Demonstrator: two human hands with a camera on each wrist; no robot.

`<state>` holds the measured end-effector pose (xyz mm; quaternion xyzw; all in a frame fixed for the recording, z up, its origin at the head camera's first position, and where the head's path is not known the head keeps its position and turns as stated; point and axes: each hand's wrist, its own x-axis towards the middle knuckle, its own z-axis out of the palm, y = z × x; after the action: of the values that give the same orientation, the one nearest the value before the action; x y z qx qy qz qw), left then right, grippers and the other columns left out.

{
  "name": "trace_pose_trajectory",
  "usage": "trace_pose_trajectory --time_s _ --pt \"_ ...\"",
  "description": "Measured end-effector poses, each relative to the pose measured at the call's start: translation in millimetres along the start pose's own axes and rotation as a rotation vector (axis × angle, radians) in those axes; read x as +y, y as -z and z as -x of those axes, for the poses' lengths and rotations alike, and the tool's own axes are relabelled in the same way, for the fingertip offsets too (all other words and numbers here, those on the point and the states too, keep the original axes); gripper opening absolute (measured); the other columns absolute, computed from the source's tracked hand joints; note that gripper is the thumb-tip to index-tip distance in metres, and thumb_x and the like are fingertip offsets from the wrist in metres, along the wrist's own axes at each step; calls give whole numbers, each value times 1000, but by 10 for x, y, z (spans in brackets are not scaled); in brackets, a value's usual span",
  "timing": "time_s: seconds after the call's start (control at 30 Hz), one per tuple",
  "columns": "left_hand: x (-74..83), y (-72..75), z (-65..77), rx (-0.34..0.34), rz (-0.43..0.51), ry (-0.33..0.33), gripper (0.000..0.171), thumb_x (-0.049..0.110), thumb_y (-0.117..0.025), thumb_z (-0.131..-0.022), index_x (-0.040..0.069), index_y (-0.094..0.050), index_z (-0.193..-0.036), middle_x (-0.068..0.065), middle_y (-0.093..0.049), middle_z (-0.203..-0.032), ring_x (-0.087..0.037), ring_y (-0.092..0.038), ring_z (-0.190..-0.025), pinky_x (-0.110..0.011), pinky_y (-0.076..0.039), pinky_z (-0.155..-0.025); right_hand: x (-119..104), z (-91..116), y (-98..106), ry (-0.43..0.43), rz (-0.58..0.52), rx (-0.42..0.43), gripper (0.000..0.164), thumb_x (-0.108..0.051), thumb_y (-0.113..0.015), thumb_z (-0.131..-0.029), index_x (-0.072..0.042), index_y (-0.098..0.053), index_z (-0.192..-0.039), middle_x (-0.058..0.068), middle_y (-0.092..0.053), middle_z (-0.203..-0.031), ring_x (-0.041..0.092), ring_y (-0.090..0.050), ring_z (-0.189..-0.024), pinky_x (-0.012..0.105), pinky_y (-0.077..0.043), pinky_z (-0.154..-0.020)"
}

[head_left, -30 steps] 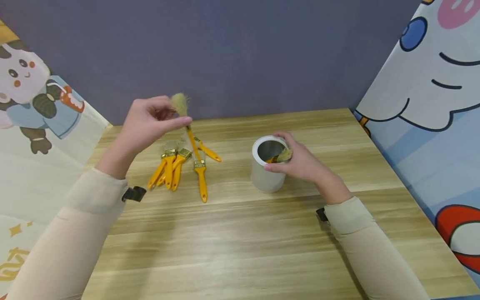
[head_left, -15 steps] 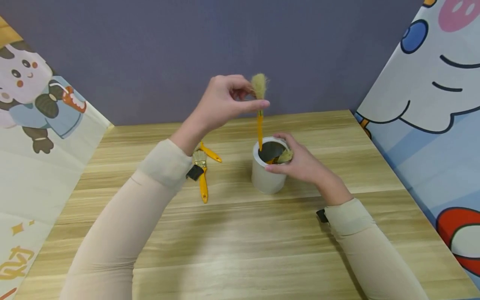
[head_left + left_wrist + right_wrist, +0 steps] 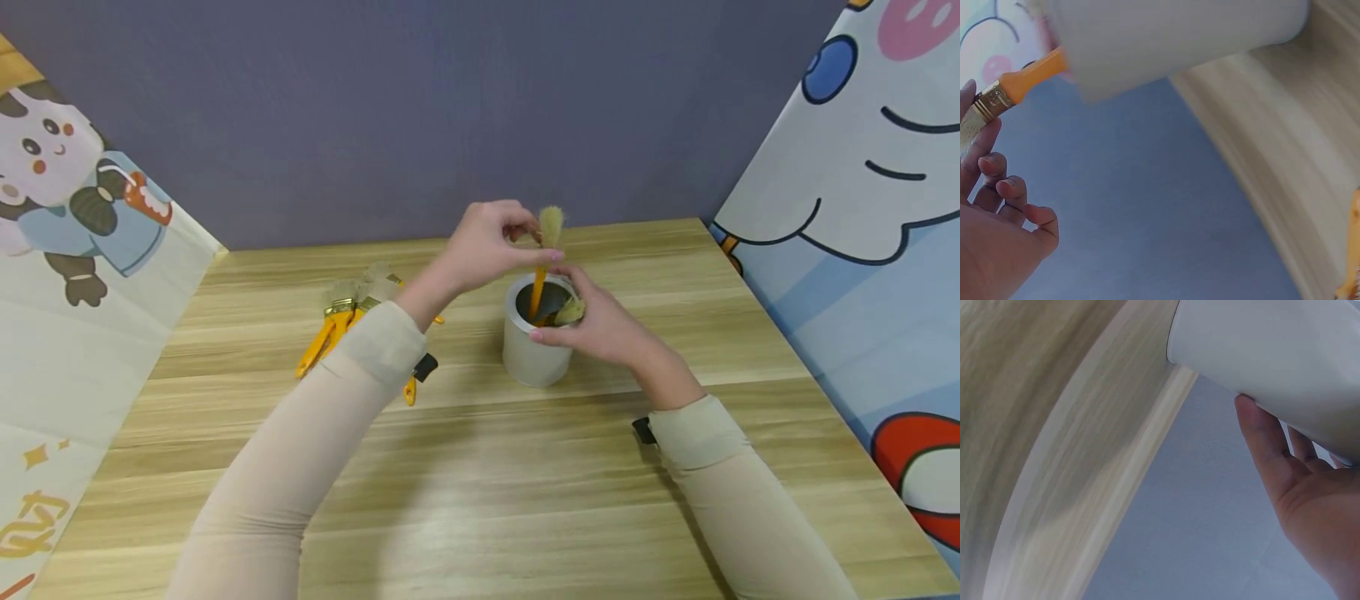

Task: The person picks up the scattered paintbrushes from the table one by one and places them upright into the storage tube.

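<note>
My left hand (image 3: 495,246) pinches a paintbrush (image 3: 538,287) near its pale bristles, bristles up. Its orange handle reaches down into the mouth of a white can (image 3: 534,354). In the left wrist view the metal ferrule (image 3: 994,101) shows just beyond the fingertips, and the handle passes behind the can's rim. My right hand (image 3: 600,321) grips the can at its right side, thumb in front and fingers round the back. Another paintbrush (image 3: 570,312) leans inside the can, its bristles over the rim beside that hand. In the right wrist view the fingers (image 3: 1266,440) touch the can's wall.
Several paintbrushes (image 3: 337,321) with orange handles lie on the wooden table (image 3: 480,500) at the left, partly hidden by my left forearm. A dark wall (image 3: 450,117) rises behind the table, with cartoon-printed panels on both sides.
My left hand has carried the paintbrush right from the pile to above the can, then lowered its handle into the mouth. The right hand and the can have stayed in place.
</note>
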<state>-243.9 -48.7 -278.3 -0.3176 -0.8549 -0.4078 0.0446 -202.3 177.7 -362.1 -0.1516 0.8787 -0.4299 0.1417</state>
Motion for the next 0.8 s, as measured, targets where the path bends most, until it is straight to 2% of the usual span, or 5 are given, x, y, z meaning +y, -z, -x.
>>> trace_pose_trajectory --time_s 0.2,0.4,0.6,0.7,0.8 --pt "-140 -158 54 -48 -62 25 29 39 -86 -91 12 -78 -98 -3 -54 -84 -17 -46 -79 -27 -36 -73 -10 -6 -3 10 13 5 111 -60 -83 -87 -30 -16 -170 14 -20 -177 40 -66 -128 61 -54 -105" --pt "-254 -310 104 -95 -106 54 28 43 -84 -92 16 -77 -96 -2 -58 -86 -16 -47 -77 -28 -38 -70 2 -8 -8 9 -2 -9 110 -58 -81 -89 -23 -15 -170 19 -32 -171 39 -69 -123 56 -57 -101" --pt "-334 -435 117 -79 -112 50 30 43 -83 -93 14 -77 -90 0 -59 -82 -15 -48 -75 -26 -38 -70 12 -23 -26 61 -52 -4 99 -51 -82 -92 -27 -23 -167 11 -36 -170 37 -64 -133 55 -58 -101" --pt "-346 -498 124 -63 -93 39 29 42 -83 -94 13 -77 -91 0 -61 -84 -14 -50 -77 -25 -40 -70 10 -20 -34 74 -55 8 94 -48 -83 -92 -27 -27 -164 8 -41 -166 34 -58 -139 57 -54 -107" --pt "-337 -545 126 -39 -72 39 29 41 -81 -96 11 -78 -94 -1 -59 -83 -14 -50 -78 -24 -39 -70 4 -10 -29 57 -35 19 97 -50 -83 -91 -27 -26 -165 7 -42 -166 33 -50 -147 60 -46 -115"
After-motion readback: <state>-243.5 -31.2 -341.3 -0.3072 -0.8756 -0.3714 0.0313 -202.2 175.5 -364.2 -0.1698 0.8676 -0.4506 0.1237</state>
